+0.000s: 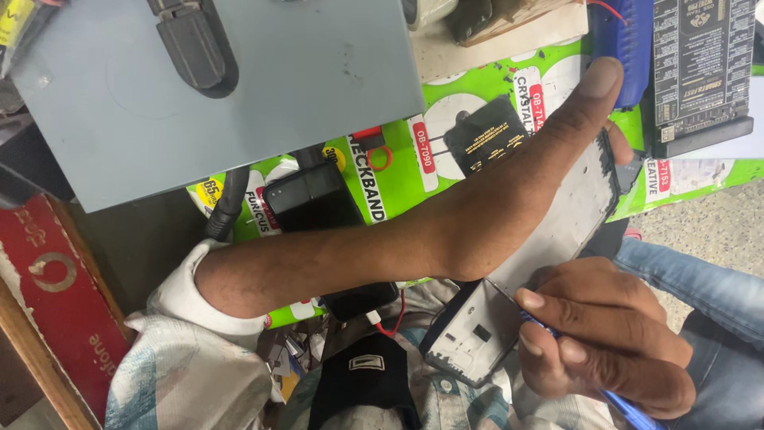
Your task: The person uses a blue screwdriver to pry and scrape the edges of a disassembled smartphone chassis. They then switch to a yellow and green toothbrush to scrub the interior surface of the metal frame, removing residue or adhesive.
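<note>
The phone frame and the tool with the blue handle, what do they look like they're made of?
Phone frame: likely metal or plastic with a matte silver-grey face and black edges, held by the left hand. Tool in the right hand: glossy blue handle, probably plastic; thin shiny tip, probably metal.

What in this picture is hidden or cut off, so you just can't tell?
Head view:
- Phone frame: its middle is hidden under the left hand.
- Blue tool: its tip is hidden behind the right hand, and its end is cut off by the bottom edge.
- Grey box: cut off by the top edge.
</note>
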